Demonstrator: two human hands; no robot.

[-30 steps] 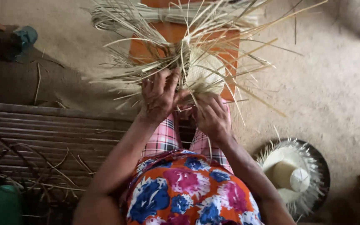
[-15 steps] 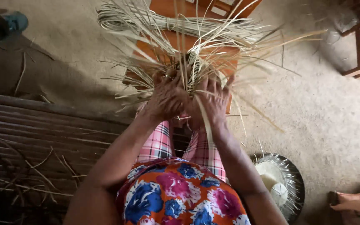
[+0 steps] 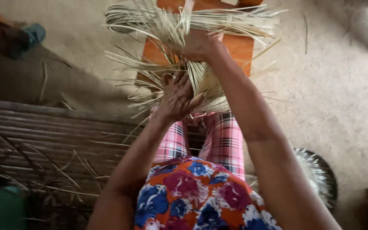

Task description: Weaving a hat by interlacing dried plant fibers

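**Hands in the straw, seen from above**

Grey concrete floor (image 3: 329,98) all round. At 12 o'clock an orange wood stool (image 3: 239,49) w/ a tied bundle of pale straw strips (image 3: 231,20) lying across it. At 9 o'clock a dark slatted bamboo mat (image 3: 56,136), loose strips on it. A blue sandal (image 3: 34,34) at 10 o'clock. At 4 o'clock a round dark dish (image 3: 322,181) w/ pale frayed straw in it; can't tell what else.

Half-woven straw piece (image 3: 207,87) sits in the middle, above the pink check knees, in front of the stool. Left hand (image 3: 176,96) is curled, fingers pressed on the weave. Right hand (image 3: 199,44) is up at 12 o'clock, closed on a few upright strips. Its arm hides the piece's right side.
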